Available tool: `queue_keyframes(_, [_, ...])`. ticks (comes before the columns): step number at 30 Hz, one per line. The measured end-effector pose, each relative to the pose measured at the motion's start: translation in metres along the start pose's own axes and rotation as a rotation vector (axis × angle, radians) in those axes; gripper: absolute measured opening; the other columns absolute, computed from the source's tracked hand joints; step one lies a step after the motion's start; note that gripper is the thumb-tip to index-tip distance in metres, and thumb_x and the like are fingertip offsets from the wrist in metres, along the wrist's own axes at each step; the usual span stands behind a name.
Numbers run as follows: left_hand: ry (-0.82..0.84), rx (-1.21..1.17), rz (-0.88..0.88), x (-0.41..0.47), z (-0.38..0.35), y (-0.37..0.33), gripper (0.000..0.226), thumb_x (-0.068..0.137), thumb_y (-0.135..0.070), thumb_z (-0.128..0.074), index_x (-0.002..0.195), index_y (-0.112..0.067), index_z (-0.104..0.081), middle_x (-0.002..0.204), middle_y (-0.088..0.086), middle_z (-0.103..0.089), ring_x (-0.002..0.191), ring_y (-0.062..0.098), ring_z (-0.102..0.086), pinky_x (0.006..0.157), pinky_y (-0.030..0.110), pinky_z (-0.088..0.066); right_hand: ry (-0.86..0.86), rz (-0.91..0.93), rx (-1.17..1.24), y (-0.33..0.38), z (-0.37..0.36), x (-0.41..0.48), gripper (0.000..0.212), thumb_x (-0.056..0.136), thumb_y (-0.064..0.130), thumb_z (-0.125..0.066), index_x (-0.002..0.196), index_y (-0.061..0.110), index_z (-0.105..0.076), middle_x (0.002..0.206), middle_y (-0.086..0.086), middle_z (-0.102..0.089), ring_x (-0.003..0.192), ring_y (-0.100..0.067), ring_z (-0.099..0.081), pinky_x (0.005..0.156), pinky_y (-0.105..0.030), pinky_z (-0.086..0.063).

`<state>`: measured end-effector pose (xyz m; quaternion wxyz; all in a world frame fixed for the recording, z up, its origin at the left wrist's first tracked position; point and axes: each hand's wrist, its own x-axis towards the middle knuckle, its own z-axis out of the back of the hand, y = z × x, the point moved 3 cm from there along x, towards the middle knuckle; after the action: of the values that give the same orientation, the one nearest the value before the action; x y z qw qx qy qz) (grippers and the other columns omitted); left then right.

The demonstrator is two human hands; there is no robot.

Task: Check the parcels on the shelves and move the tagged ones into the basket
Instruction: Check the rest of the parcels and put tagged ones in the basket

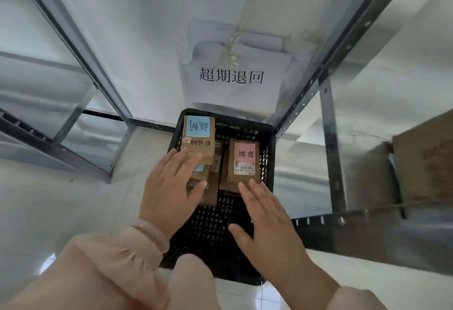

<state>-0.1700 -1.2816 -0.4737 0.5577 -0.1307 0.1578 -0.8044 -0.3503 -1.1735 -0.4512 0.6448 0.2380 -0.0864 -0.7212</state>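
Grey metal shelves stand round the black basket. Inside it lie a blue-tagged parcel and a pink-tagged parcel. Left hand, flat, maybe touches the blue one. Right hand is spread above the basket. Nudge parcels flat, tags up.

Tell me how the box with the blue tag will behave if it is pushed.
Probably stiff: the box with the blue tag is cardboard with crisp edges. Likely light, being small beside the left hand. It lies on other boxes, its far end at the basket rim, so a push may slide or tip it.
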Motion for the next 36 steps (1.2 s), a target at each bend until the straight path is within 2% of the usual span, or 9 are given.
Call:
queue_keyframes(5, [-0.111,0.066,-0.111,-0.078,0.05,-0.07,0.057,0.087,-0.051,-0.046,0.136,-0.023,-0.054,0.145,0.004,-0.05,0.138,0.026,-0.04,0.11,0.049,-0.039,-0.072,0.145,-0.019,0.006,0.033,-0.078,0.073,0.091,0.056,-0.041,0.151,0.041,-0.003,0.161,0.016,0.0,0.145,-0.003,0.011,0.117,-0.028,0.008])
queue_keyframes(11, [-0.155,0.088,-0.186,-0.18,0.084,-0.185,0.056,0.087,-0.051,-0.047,0.135,-0.023,-0.057,0.145,0.003,-0.05,0.138,0.025,-0.042,0.107,0.052,-0.04,-0.165,0.258,0.009,-0.029,0.086,-0.217,0.071,0.088,0.057,-0.04,0.152,0.038,-0.016,0.16,0.013,-0.013,0.147,-0.005,-0.006,0.12,-0.033,-0.013])
queue_keyframes(14, [-0.2,0.08,-0.264,-0.217,0.093,-0.258,0.056,0.086,-0.05,-0.053,0.135,-0.024,-0.055,0.145,0.001,-0.05,0.137,0.023,-0.042,0.108,0.051,-0.04,-0.276,0.218,-0.027,-0.066,0.124,-0.287,0.071,0.086,0.056,-0.044,0.15,0.033,-0.025,0.158,0.009,-0.024,0.146,-0.01,-0.018,0.118,-0.034,-0.017])
queue_keyframes(18, [-0.213,0.097,-0.429,-0.243,0.101,-0.375,0.059,0.089,-0.052,-0.053,0.143,-0.029,-0.043,0.15,-0.001,-0.043,0.139,0.022,-0.038,0.118,0.045,-0.028,-0.458,0.118,-0.1,-0.123,0.187,-0.37,0.076,0.088,0.058,-0.048,0.151,0.04,-0.008,0.157,0.016,-0.001,0.145,-0.002,0.003,0.119,-0.028,-0.003])
queue_keyframes(19, [-0.231,0.088,-0.474,-0.248,0.104,-0.405,0.06,0.088,-0.051,-0.056,0.143,-0.03,-0.043,0.15,-0.001,-0.043,0.139,0.022,-0.039,0.117,0.043,-0.026,-0.506,0.079,-0.116,-0.135,0.205,-0.39,0.077,0.088,0.059,-0.049,0.151,0.04,-0.009,0.157,0.016,-0.002,0.145,-0.003,0.003,0.118,-0.028,-0.003])
queue_keyframes(23, [-0.283,0.005,-0.656,-0.263,0.118,-0.521,0.059,0.088,-0.052,-0.054,0.142,-0.031,-0.044,0.15,-0.002,-0.043,0.137,0.022,-0.039,0.113,0.045,-0.033,-0.695,-0.068,-0.163,-0.175,0.275,-0.463,0.075,0.084,0.056,-0.058,0.148,0.025,-0.035,0.155,-0.001,-0.033,0.144,-0.02,-0.028,0.116,-0.041,-0.026])
queue_keyframes(28, [-0.322,-0.033,-0.838,-0.272,0.129,-0.635,0.06,0.087,-0.05,-0.056,0.143,-0.032,-0.042,0.153,-0.003,-0.039,0.141,0.02,-0.034,0.116,0.043,-0.028,-0.833,-0.228,-0.197,-0.226,0.337,-0.533,0.079,0.082,0.067,-0.039,0.152,0.036,-0.016,0.16,0.011,-0.013,0.148,-0.011,-0.008,0.119,-0.031,-0.008])
queue_keyframes(32, [-0.333,-0.126,-0.932,-0.272,0.132,-0.704,0.064,0.086,-0.049,-0.057,0.145,-0.033,-0.037,0.151,-0.001,-0.042,0.139,0.023,-0.037,0.113,0.048,-0.034,-0.921,-0.329,-0.242,-0.266,0.373,-0.571,0.08,0.083,0.07,-0.034,0.151,0.043,-0.002,0.161,0.015,-0.002,0.146,-0.001,0.008,0.112,-0.018,0.012])
queue_keyframes(36, [-0.372,-0.186,-0.99,-0.256,0.132,-0.769,0.065,0.086,-0.055,-0.053,0.145,-0.037,-0.033,0.154,-0.003,-0.037,0.141,0.022,-0.034,0.112,0.046,-0.032,-0.994,-0.385,-0.279,-0.306,0.417,-0.591,0.077,0.084,0.07,-0.037,0.145,0.052,0.006,0.159,0.02,0.002,0.137,0.01,0.02,0.108,-0.015,0.014])
